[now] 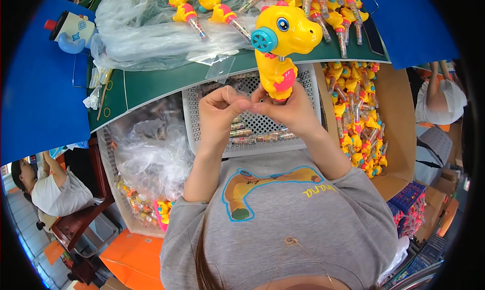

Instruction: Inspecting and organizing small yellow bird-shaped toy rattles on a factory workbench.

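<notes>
A yellow dinosaur toy with a blue ear disc and a pink belly stands upright in my right hand. Its lower end is hidden behind the fingers. My left hand is closed in a pinch, its thumb tip meeting the right hand's fingertips. Whatever those fingers pinch is too small to make out. Both hands are above a white plastic basket, where several candy-filled tubes lie. A clear plastic strip hangs off the table edge beyond my left hand.
Clear plastic bags and several yellow toys with tubes lie on the green table. A cardboard box full of similar toys stands right. Left is a bin with plastic bags. A person sits farther left.
</notes>
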The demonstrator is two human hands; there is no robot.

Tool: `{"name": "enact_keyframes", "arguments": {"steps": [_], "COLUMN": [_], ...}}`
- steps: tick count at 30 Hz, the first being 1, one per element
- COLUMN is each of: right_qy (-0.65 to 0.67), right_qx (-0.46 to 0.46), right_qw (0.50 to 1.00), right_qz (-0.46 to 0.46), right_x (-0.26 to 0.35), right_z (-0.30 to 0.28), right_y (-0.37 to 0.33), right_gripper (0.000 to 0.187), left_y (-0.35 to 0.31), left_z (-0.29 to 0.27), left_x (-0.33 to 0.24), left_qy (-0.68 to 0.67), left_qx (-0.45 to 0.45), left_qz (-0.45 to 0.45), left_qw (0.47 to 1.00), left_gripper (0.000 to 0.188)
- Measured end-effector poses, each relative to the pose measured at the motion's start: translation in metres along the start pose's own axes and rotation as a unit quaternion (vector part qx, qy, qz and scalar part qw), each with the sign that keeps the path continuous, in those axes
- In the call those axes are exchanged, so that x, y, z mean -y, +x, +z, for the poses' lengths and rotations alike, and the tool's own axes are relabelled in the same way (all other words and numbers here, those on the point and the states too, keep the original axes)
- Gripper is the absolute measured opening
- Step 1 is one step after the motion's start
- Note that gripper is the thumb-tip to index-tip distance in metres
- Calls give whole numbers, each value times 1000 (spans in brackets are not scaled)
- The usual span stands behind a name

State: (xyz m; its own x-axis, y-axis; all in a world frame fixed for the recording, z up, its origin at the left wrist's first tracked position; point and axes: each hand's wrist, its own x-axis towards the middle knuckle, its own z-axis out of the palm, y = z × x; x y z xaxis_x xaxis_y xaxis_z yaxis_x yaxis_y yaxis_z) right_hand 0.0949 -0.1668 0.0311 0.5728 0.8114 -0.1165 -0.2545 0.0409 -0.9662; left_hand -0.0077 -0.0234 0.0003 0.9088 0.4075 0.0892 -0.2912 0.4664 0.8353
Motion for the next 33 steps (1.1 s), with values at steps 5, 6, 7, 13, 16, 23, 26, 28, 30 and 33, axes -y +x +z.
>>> {"name": "enact_keyframes", "arguments": {"steps": [5,6,7,13,16,23,26,28,30,33], "right_qy": [150,159,157,166,180,152,135,122,99,88], "right_qx": [-51,-47,-47,-5,15,47,49,46,41,41], "right_qw": [980,974,967,946,942,946,951,955,961,968], "right_qz": [-119,-155,-196,-278,-282,-282,-272,-266,-255,-232], "right_x": [2,4,8,28,31,32,32,32,31,32], "right_z": [-8,-10,-13,-18,-12,1,3,4,5,5], "right_y": [1,2,4,0,1,1,1,1,0,0], "right_gripper": [36,37,38,48,48,49,48,47,45,43], "left_y": [-7,-7,-7,-11,-11,-15,-15,-16,-16,-17], "left_z": [22,23,25,29,31,35,35,34,34,33], "left_x": [-8,-11,-12,-8,-6,-7,-7,-6,-6,-7], "left_qy": [158,209,261,378,378,374,380,380,375,359], "left_qx": [-131,-122,-115,-72,-72,-81,-82,-84,-81,-58], "left_qz": [22,46,69,126,133,122,123,122,123,102], "left_qw": [978,969,956,914,914,916,913,913,915,926], "left_gripper": [11,12,12,14,15,17,19,20,21,19]}}
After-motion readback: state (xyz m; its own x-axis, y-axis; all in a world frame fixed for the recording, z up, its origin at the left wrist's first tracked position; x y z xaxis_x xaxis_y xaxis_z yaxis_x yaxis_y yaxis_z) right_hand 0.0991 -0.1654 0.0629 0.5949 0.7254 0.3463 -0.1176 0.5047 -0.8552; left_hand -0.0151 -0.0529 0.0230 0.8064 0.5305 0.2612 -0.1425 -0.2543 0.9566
